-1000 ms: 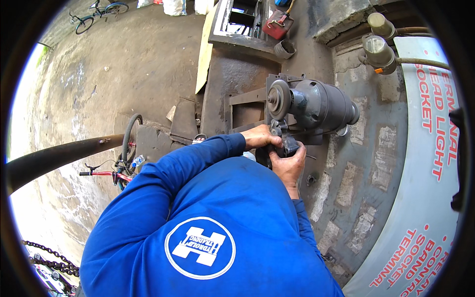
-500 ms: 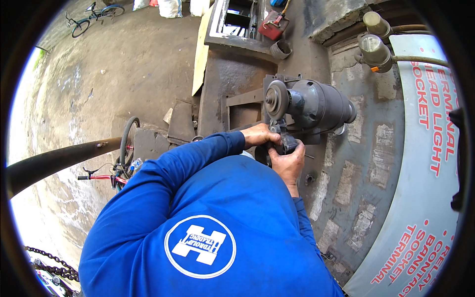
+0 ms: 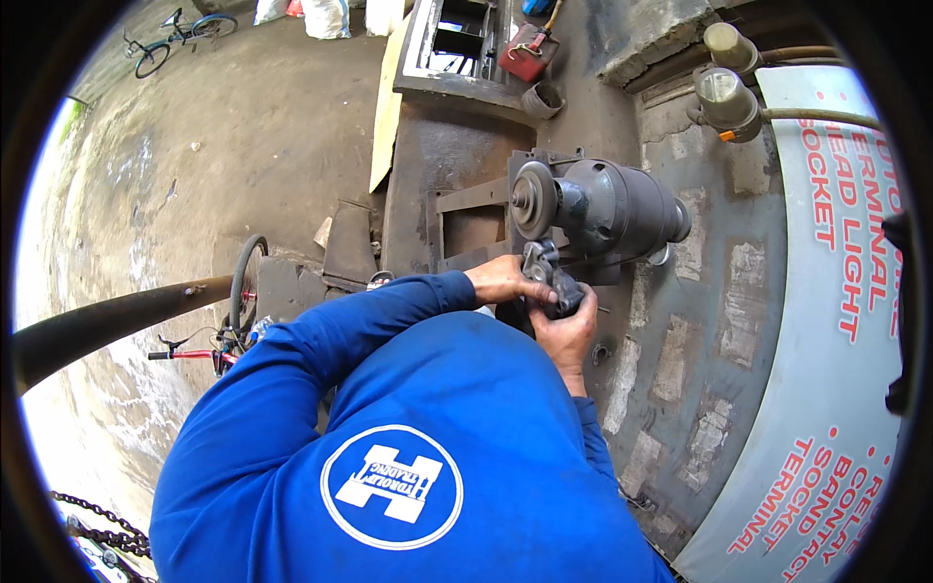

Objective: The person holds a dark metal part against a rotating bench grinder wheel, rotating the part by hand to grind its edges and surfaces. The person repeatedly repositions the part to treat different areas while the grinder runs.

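Both hands are closed round a dark metal casting [image 3: 562, 289] with a lighter, lobed end, held just in front of my chest. My left hand [image 3: 503, 280] grips its left side, thumb laid across it. Around the lower right side wraps my right hand [image 3: 568, 338], with part of its fingers hidden behind the casting. The lobed end points at the rim of a round grinding wheel [image 3: 534, 199], very close to it; whether they touch I cannot tell. This wheel sits on the shaft of a grey electric motor [image 3: 627, 209].
A metal frame [image 3: 471, 197] stands left of the motor. Beyond are a red container [image 3: 528, 56] and a small pot [image 3: 543, 99]. A lettered grey sign [image 3: 826, 243] is at right, below two capped cylinders [image 3: 727, 97]. A bicycle [image 3: 243, 311] and a thick pole [image 3: 117, 321] are at left.
My hands have drawn the casting slightly toward my body, back from the wheel, so more of its lobed end shows. The view has shifted a little.
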Motion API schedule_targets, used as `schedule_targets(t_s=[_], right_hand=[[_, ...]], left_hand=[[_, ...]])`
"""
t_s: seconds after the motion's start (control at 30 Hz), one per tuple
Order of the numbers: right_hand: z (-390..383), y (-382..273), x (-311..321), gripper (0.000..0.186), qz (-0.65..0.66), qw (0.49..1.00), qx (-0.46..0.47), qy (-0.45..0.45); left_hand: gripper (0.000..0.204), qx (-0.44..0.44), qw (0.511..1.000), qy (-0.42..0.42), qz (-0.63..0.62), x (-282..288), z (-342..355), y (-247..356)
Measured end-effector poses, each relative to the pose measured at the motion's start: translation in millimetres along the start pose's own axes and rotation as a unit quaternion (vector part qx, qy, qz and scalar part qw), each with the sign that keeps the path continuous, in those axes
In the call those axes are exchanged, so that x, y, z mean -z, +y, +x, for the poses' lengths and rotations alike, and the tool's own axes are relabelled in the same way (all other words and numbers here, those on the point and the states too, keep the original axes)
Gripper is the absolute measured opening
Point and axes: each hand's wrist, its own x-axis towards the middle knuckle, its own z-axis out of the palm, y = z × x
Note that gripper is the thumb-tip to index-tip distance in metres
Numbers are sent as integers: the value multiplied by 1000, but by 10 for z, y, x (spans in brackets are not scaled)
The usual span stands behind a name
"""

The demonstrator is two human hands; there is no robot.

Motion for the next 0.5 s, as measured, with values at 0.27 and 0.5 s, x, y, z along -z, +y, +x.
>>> schedule_targets(t_s=[0.27,0.5], right_hand=[[39,473,47,68,327,931,-91,-130],[32,729,-266,53,476,843,-203,-147]], left_hand=[[119,80,964,-42,-249,37,-28,-316],[100,35,992,78,-93,-83,134,-417]])
